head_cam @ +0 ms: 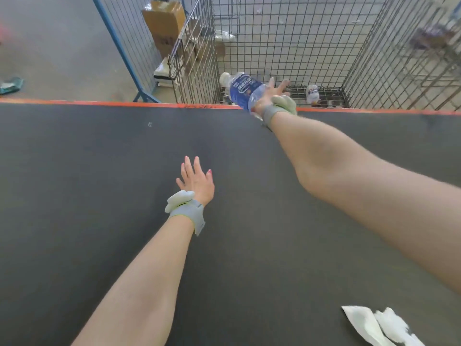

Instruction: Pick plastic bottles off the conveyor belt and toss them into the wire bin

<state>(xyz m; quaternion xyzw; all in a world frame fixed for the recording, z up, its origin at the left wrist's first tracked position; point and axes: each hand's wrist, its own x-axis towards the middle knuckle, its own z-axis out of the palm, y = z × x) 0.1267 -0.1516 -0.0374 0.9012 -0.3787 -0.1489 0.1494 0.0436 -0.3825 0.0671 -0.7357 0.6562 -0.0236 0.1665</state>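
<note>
A clear plastic bottle with a blue label [244,92] is at the far edge of the black conveyor belt [99,171], over the wire bin [374,53]. My right hand [273,96] is stretched out beside it, fingers straight and apart, with the bottle lying against the palm side; no finger wraps around it. Halfway across the belt, my left hand [197,182] hovers with its fingers spread and holds nothing. Two other bottles lie on the bin floor, one on the right [312,94] and a white-capped one [225,79] partly hidden behind the blue-label bottle.
An orange strip [99,103] marks the belt's far edge. White paper scraps [374,325] lie on the belt at the near right. Beyond the belt stand a blue-framed mesh fence [119,43], cardboard boxes [164,23] and a second wire cage [192,66].
</note>
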